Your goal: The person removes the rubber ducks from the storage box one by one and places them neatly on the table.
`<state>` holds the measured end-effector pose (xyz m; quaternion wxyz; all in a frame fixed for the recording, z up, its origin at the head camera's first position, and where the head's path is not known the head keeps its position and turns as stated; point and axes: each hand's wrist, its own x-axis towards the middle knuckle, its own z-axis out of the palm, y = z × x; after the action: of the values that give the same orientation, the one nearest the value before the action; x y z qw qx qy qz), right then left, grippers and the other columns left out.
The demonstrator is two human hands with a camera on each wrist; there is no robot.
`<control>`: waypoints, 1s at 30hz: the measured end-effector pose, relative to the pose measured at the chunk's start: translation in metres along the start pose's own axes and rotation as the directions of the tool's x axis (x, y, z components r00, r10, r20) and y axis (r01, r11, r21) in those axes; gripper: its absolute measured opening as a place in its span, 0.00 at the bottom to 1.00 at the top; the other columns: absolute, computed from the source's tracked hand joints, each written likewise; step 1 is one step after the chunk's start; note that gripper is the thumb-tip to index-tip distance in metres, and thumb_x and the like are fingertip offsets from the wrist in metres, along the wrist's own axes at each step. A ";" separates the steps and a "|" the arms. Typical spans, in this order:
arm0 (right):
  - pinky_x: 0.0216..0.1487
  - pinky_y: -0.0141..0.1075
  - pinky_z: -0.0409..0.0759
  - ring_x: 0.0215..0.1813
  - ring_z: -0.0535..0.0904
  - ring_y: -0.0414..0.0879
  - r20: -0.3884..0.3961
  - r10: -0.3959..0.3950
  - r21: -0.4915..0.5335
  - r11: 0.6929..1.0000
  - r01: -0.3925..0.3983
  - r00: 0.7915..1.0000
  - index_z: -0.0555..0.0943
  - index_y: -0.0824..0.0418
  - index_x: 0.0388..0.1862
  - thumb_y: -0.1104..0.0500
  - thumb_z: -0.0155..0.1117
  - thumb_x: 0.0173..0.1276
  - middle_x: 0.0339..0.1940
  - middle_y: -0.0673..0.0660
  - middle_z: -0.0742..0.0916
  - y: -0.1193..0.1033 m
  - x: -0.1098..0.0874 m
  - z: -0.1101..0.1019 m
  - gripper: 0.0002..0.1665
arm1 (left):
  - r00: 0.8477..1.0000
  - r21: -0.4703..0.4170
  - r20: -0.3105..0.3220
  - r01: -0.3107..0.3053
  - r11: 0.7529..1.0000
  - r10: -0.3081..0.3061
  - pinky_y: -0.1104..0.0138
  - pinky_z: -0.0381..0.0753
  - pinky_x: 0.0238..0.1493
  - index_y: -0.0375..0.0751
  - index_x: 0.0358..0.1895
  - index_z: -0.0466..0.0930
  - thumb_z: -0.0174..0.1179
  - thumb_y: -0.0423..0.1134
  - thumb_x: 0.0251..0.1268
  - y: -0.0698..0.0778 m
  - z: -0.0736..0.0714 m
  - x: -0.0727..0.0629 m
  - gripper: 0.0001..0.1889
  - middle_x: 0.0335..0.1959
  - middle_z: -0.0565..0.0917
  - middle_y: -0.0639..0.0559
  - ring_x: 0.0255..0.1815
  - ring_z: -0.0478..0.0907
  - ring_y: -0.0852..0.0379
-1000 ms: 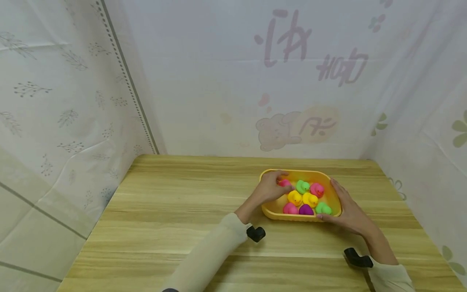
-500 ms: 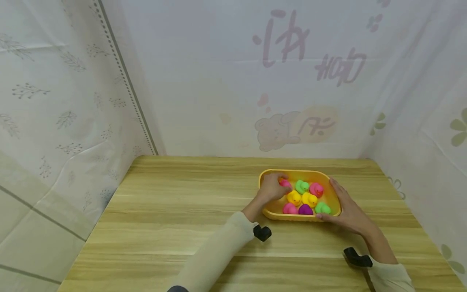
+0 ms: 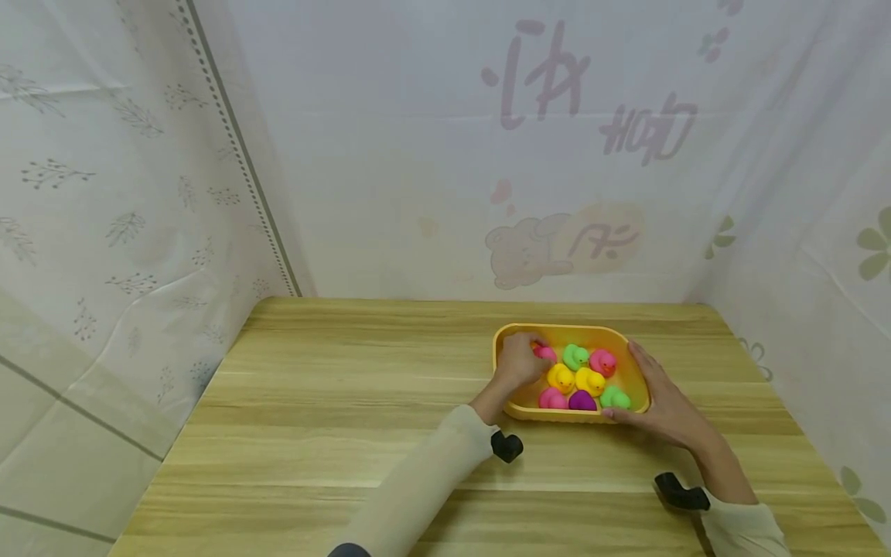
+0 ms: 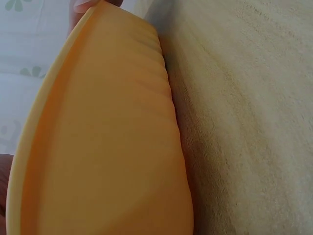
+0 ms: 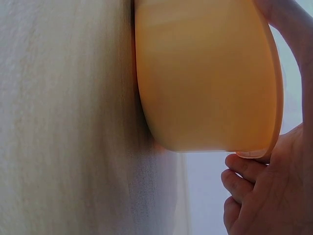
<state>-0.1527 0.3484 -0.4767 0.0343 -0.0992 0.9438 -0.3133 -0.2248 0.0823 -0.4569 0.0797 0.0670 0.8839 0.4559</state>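
A yellow plastic basket (image 3: 557,415) sits on the table with several small toy ducks in it. My left hand (image 3: 518,362) reaches into its back left corner, fingers and thumb curled round a pink toy duck (image 3: 547,354) that they partly cover. Close by are a green duck (image 3: 575,357), two yellow ducks and a purple duck (image 3: 582,401). My right hand (image 3: 664,402) grips the basket's right end, thumb over the near rim and fingers along the outer side. The basket's outer wall (image 4: 107,127) fills the left wrist view, where the left hand is mostly hidden.
The wooden table (image 3: 334,402) extends left of the basket and in front of it. A patterned white cloth (image 3: 390,155) hangs behind the table and at both sides. Each wrist carries a black mount (image 3: 682,493).
My left hand has moved slightly rightward and deeper into the basket, and its fingers have closed in on the pink duck. The right hand and basket have stayed nearly still.
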 end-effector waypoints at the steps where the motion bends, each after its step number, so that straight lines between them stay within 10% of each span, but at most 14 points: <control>1: 0.68 0.79 0.55 0.80 0.49 0.77 0.000 0.000 -0.001 1.000 0.000 1.000 0.35 0.52 0.87 0.39 0.78 0.57 0.87 0.65 0.49 0.000 0.000 0.000 0.76 | 1.000 -0.005 -0.001 0.002 1.000 -0.002 0.75 0.71 0.29 0.39 0.49 0.87 0.73 0.35 0.61 0.000 0.000 0.000 0.13 0.42 0.83 0.47 0.34 0.72 0.58; 30: 0.69 0.78 0.57 0.80 0.51 0.77 -0.008 -0.015 -0.001 1.000 0.015 1.000 0.36 0.55 0.86 0.40 0.79 0.57 0.86 0.67 0.50 -0.001 0.000 0.001 0.75 | 0.998 -0.083 -0.019 -0.054 0.995 0.053 0.75 0.67 0.23 0.38 0.44 0.86 0.76 0.36 0.58 0.008 -0.011 -0.011 0.12 0.27 0.76 0.52 0.25 0.68 0.60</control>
<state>-0.1522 0.3469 -0.4763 0.0281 -0.1052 0.9434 -0.3134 -0.2154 0.0764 -0.4432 0.0625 0.0834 0.8626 0.4950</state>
